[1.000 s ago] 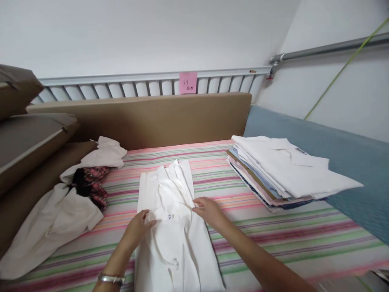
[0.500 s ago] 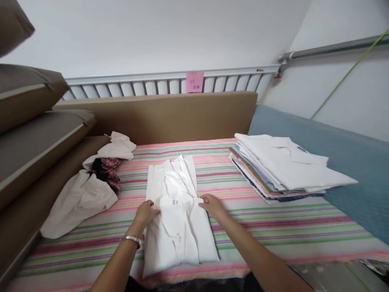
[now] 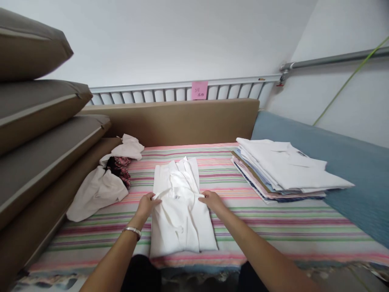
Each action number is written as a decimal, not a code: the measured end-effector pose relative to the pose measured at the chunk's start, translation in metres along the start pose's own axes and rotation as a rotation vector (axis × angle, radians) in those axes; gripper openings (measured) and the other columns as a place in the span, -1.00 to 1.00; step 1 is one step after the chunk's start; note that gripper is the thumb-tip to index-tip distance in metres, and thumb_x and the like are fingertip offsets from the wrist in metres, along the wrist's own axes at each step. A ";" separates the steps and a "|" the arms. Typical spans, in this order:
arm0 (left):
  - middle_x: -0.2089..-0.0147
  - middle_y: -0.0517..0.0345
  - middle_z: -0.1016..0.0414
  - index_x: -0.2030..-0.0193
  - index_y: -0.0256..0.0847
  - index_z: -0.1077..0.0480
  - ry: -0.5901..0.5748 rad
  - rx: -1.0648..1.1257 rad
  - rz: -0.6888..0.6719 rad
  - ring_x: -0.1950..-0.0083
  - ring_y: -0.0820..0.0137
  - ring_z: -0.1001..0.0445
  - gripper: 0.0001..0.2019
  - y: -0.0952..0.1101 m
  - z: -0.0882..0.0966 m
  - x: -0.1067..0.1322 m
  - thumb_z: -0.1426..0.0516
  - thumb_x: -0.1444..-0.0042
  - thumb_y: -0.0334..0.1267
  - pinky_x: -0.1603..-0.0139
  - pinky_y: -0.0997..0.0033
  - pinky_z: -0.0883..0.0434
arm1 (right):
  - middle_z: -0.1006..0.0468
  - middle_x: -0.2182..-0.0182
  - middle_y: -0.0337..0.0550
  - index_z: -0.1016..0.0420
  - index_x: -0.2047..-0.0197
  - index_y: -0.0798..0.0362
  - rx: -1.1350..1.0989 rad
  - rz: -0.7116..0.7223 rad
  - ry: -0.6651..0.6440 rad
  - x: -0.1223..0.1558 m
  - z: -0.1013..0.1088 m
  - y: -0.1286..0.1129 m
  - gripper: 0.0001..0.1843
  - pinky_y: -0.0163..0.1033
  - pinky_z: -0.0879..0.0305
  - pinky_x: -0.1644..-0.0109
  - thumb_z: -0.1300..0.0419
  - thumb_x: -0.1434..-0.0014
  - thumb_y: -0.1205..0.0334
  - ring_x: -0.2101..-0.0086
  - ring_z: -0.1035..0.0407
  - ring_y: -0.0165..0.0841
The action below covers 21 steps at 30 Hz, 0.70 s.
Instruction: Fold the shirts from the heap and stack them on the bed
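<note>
A white shirt [image 3: 184, 227], partly folded into a long strip, lies in front of me on a striped cloth [image 3: 258, 227]. My left hand [image 3: 148, 204] pinches the shirt's left side near the collar, thumb and fingers closed on the fabric. On the opposite side, my right hand [image 3: 211, 199] pinches the matching edge. Between the hands a small dark label shows on the shirt. Its far part is creased and lies flat beyond my hands.
A stack of folded shirts [image 3: 282, 168] lies at the right, a white one on top. Crumpled white cloths [image 3: 97, 194] and a dark floral piece [image 3: 122, 167] lie left, beside piled brown cushions [image 3: 51, 150]. A brown board [image 3: 182, 121] stands before a white radiator [image 3: 142, 95].
The camera view has shifted, so most things appear slightly more to the right. Both hands keep their pinch on the white shirt, and its near edge sits a little higher in view.
</note>
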<state>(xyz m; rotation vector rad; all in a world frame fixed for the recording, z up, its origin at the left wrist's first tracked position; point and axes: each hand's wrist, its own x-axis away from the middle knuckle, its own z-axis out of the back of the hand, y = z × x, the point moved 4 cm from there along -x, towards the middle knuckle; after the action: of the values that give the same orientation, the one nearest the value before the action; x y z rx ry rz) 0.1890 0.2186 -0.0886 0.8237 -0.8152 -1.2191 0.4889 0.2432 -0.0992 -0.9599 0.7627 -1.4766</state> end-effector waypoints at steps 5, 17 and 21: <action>0.43 0.17 -0.47 0.34 -0.30 -0.43 -0.030 0.081 -0.054 0.39 0.35 -0.39 -0.66 0.026 0.021 0.022 -0.21 0.26 -0.11 0.35 0.43 -0.30 | -0.33 0.61 -0.33 -0.35 0.54 0.07 -0.007 0.097 0.014 0.028 0.013 -0.029 -0.89 -0.36 -0.08 0.42 -0.17 0.16 0.21 0.51 -0.22 -0.44; 0.44 0.17 -0.43 0.48 -0.16 -0.40 -0.061 -0.234 -0.205 0.34 0.32 -0.36 -0.80 0.035 0.063 0.203 -0.18 0.12 -0.07 0.27 0.41 -0.31 | -0.47 0.43 -0.22 -0.44 0.45 0.00 0.154 0.445 -0.242 0.211 0.043 -0.057 -0.90 -0.34 -0.16 0.26 -0.11 -0.04 0.26 0.36 -0.33 -0.37; 0.41 0.12 -0.45 0.48 -0.10 -0.44 -0.265 -0.470 -0.252 0.34 0.31 -0.37 -0.82 -0.015 0.039 0.258 -0.07 0.00 -0.13 0.26 0.35 -0.34 | -0.49 0.36 -0.23 -0.50 0.36 -0.03 0.191 0.476 -0.410 0.251 0.033 -0.027 -0.71 -0.38 -0.19 0.19 -0.03 0.06 0.46 0.29 -0.35 -0.40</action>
<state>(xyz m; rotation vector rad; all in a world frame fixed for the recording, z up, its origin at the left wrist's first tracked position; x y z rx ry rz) 0.1883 -0.0411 -0.0606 0.3907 -0.6055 -1.6876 0.5041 0.0004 -0.0245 -0.8272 0.4929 -0.8816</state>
